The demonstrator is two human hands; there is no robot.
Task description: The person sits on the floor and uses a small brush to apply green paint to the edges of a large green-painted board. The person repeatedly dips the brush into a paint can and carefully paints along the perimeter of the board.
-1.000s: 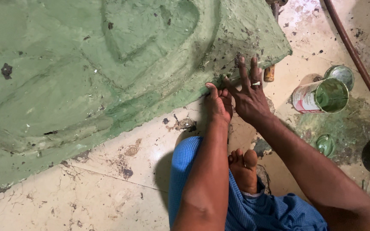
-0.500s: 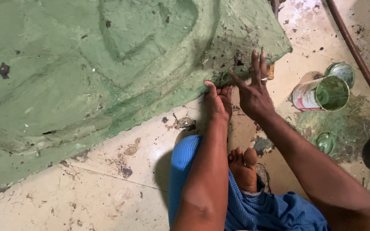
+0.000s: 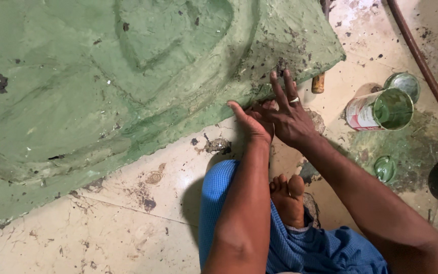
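A large green-painted moulded slab (image 3: 128, 76) with raised curved relief lies on the floor and fills the upper left. My left hand (image 3: 252, 119) presses on its lower edge, thumb stretched out along the rim. My right hand (image 3: 287, 114), with a ring on one finger, lies partly over the left, fingers spread and flat against the same edge. Neither hand holds a tool. My bare foot (image 3: 287, 200) and blue checked cloth (image 3: 300, 243) show below the arms.
An open tin of green paint (image 3: 381, 109) lies tipped at the right, its lid (image 3: 404, 83) beside it, over a green stain on the pale stone floor (image 3: 102, 228). A brown pipe (image 3: 427, 66) runs diagonally at far right. A wooden handle (image 3: 319, 83) pokes from under the slab.
My right hand has slid a little up the slab's edge with fingers spread wider. The left hand has stayed on the rim. The view has shifted slightly.
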